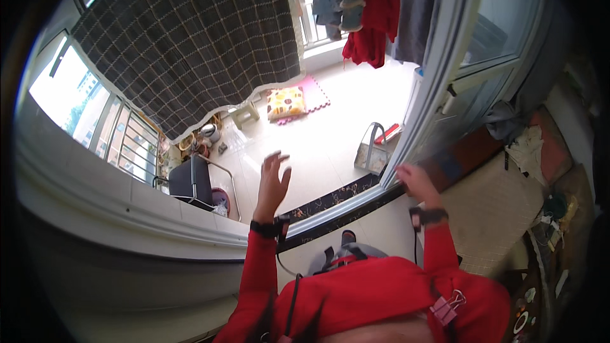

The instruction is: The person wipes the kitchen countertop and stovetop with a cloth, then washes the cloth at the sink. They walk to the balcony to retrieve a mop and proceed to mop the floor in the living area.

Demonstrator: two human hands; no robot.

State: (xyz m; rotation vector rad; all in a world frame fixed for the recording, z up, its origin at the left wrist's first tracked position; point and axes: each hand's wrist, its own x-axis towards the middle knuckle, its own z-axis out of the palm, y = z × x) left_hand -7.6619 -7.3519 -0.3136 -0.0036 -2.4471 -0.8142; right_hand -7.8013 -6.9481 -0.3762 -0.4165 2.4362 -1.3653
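My left hand [273, 186] is raised before the doorway, thumb apart from bent fingers, holding nothing. Beyond it lies the pale tiled floor of a balcony. My right hand [419, 185] is beside the white door frame [405, 145], its fingertips close to the frame's lower part. Whether they touch it I cannot tell. I see nothing held in it. Both wrists wear black straps with a small device. Below the hands runs the dark patterned stone threshold [333, 198] with a metal track. A glazed door [486, 71] with a handle stands at the right.
A dark checked blanket [190, 38] and clothes, including a red garment [376, 9], hang over the balcony. A dustpan [371, 155], a cushion [286, 102], a small stool [244, 115] and a black chair [190, 183] stand about. At right is a mat-covered bed or couch [491, 205].
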